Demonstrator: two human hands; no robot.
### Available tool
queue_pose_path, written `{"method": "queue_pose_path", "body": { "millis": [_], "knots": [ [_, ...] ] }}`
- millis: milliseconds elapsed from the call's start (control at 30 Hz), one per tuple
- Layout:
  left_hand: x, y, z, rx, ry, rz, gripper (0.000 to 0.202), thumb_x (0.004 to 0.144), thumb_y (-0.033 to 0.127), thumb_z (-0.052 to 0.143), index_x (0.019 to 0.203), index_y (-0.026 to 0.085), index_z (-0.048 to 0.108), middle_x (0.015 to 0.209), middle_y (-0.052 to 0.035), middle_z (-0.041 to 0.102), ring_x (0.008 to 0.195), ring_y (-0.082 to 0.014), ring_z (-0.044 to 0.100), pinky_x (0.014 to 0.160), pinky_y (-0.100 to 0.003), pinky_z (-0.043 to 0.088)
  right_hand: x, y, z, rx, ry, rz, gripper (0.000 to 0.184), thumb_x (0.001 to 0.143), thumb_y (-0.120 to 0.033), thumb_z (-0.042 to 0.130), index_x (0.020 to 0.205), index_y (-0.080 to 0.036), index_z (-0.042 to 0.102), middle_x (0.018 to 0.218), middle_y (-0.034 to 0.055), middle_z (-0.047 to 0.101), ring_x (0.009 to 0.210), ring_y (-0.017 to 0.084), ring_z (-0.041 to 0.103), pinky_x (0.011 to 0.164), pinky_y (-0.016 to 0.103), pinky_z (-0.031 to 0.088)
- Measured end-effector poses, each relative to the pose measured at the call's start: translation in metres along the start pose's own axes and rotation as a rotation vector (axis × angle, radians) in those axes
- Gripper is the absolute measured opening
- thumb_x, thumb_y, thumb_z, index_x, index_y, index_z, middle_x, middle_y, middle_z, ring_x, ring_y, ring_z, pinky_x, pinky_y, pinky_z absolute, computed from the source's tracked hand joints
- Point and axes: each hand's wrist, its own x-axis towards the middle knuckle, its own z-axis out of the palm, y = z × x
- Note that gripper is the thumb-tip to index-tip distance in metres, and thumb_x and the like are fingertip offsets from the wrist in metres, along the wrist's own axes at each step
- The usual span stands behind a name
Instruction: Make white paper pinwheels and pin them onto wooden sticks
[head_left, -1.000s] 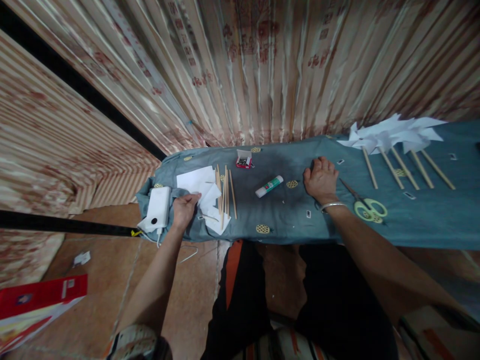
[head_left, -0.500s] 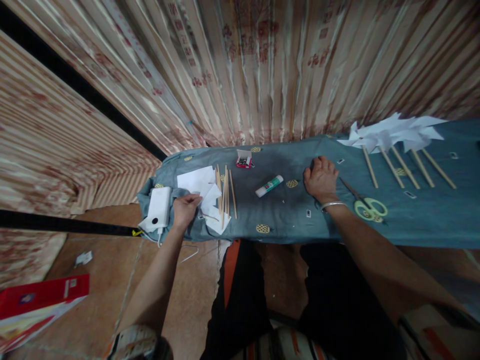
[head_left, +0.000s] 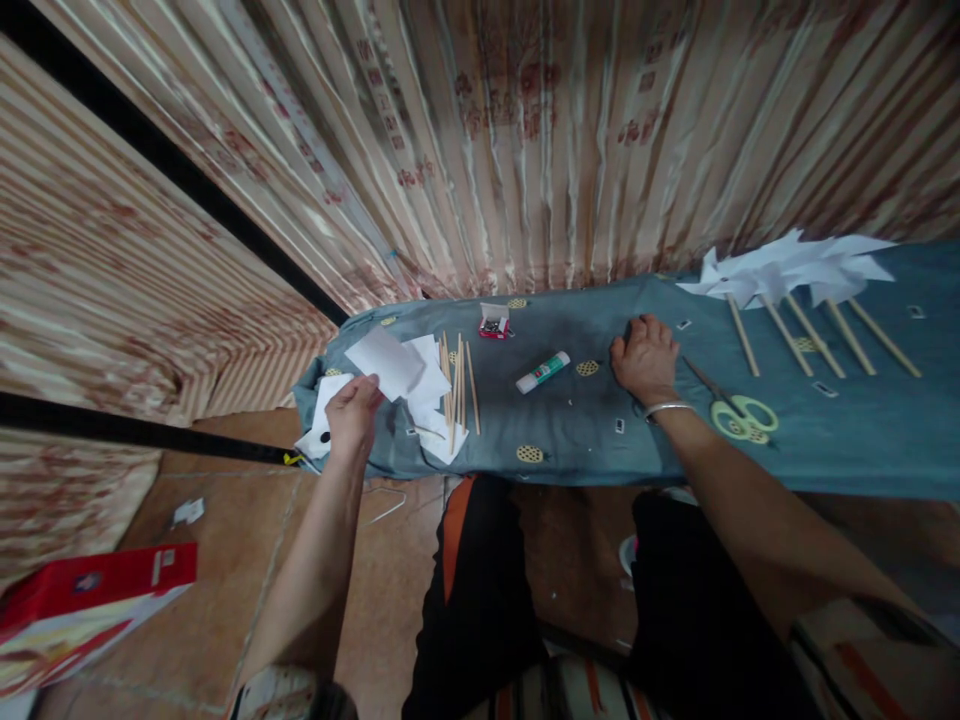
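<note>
Nearest, on the brown floor tiles to the left, one flat red cardboard box (head_left: pixel 97 590) is seen. Further on, at the near left end of the table draped in blue-grey cloth (head_left: pixel 840 440), the left hand (head_left: pixel 351 415) is closed in a pinch on one white paper sheet (head_left: pixel 386 362). The sheet is raised off the pile of white paper pieces (head_left: pixel 435 405) and held by its near corner. Its long axis runs away from the hand, and its free end points up and to the right, towards the loose wooden sticks (head_left: pixel 459 385). These sticks lie side by side with their long axes running away from the person; about six are seen, the exact count not being readable. One white rectangular power bank (head_left: pixel 322 415) is partly hidden under the left hand.

To the right, the right hand (head_left: pixel 643 360) is laid palm down on the cloth, fingers loosely together, nothing being held. One pair of scissors with pale green handles (head_left: pixel 739 415) lies just beside its wrist. One white glue stick with a green cap (head_left: pixel 541 372) lies between the hands. Further off, one small red open box (head_left: pixel 493 324) stands. At the far right, five white paper pinwheels on wooden sticks (head_left: pixel 795 265) are laid out in a row.
</note>
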Motion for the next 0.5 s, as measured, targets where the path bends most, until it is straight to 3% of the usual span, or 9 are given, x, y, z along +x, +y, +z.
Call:
{"method": "queue_pose_path", "body": {
  "millis": [100,233,367,500],
  "knots": [
    [-0.025,0.009,0.014,0.019,-0.097,0.084,0.028,0.052,0.034,0.081,0.07,0.016,0.07,0.063,0.0023,0.066,0.059,-0.0106,0.059,0.064,-0.024,0.05,0.006,0.006,0.0,0.106,-0.034,0.029,0.056,0.089,-0.041,0.046,0.133,-0.006,0.051,0.146,0.0243,0.046,0.132,0.041,0.043,0.104,0.058,0.037],
    [-0.071,0.003,0.05,0.259,-0.359,0.248,0.021,0.068,0.035,0.076,0.078,0.016,0.074,0.07,-0.0017,0.072,0.062,-0.0142,0.063,0.062,-0.026,0.051,0.005,0.015,-0.01,0.344,-0.03,-0.012,0.056,0.085,-0.043,0.053,0.131,-0.011,0.053,0.141,0.0224,0.052,0.134,0.035,0.045,0.11,0.052,0.037],
    [-0.112,-0.016,0.095,0.578,-0.737,0.638,0.014,0.087,0.023,0.061,0.088,0.018,0.075,0.091,-0.0071,0.077,0.086,-0.02,0.071,0.082,-0.032,0.054,-0.019,0.017,-0.036,0.521,-0.003,-0.135,0.054,0.083,-0.044,0.056,0.129,-0.016,0.054,0.137,0.0193,0.057,0.133,0.033,0.049,0.113,0.053,0.036],
    [-0.138,-0.036,0.13,0.958,-0.934,0.876,0.017,0.093,0.018,0.055,0.093,0.016,0.072,0.096,-0.0092,0.076,0.089,-0.0215,0.071,0.085,-0.035,0.054,-0.048,0.017,-0.072,0.515,-0.113,-0.219,0.049,0.083,-0.034,0.057,0.13,-0.02,0.055,0.139,0.0139,0.057,0.134,0.029,0.05,0.113,0.049,0.038]
  ]
}}
